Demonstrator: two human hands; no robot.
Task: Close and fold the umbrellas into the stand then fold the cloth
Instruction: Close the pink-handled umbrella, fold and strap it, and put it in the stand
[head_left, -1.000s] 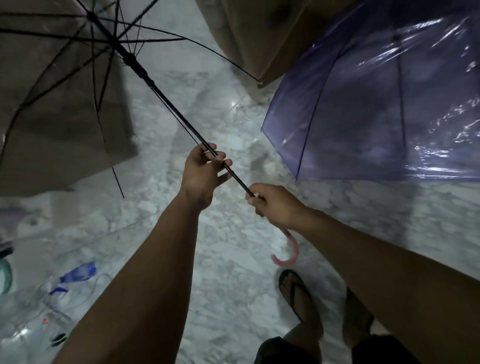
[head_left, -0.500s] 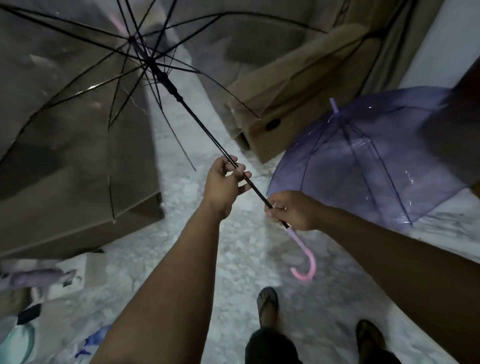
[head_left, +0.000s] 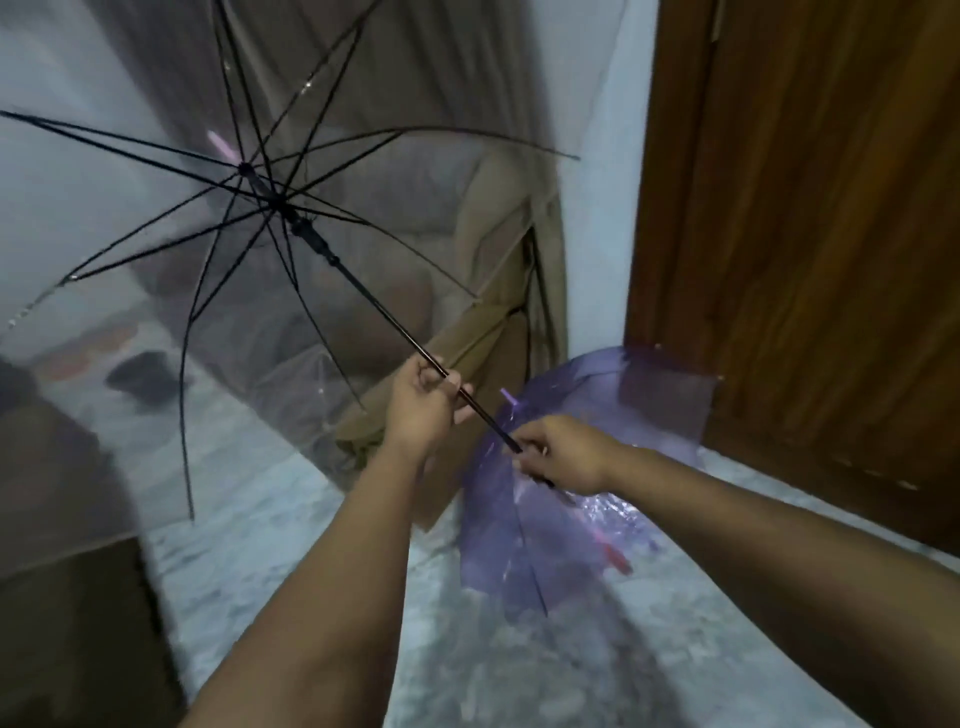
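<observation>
The clear umbrella (head_left: 249, 322) is being held open in both hands, and its canopy is filling the 9 to 12 o'clock part of the view. Nearest the camera, the right hand (head_left: 563, 457) is closing round the lower end of the black shaft (head_left: 374, 306), just above the handle, which is hidden behind the hand and wrist. Just beyond it, at 11 o'clock from the right hand, the left hand (head_left: 421, 405) is gripping the same shaft with fingers wrapped tight. The runner (head_left: 317, 241) is sitting high on the shaft near the rib hub, well apart from the left hand, so the canopy is not yet collapsing.

Compared with half a second ago, the shaft is pointing higher and the whole view is swinging toward a wooden door (head_left: 805, 234) at 2 o'clock. The hands are keeping the same spacing on the shaft. This suggests that the person is repositioning the umbrella for room rather than closing it yet; the next move probably calls for the left hand to slide up to the runner.

Beyond the hands, the purple umbrella (head_left: 545, 519) is lying open on the marble floor (head_left: 519, 665) at 3 o'clock, against the door. Farther off, a tan cardboard box (head_left: 498, 291) is leaning at 12 o'clock. No stand or cloth is showing.
</observation>
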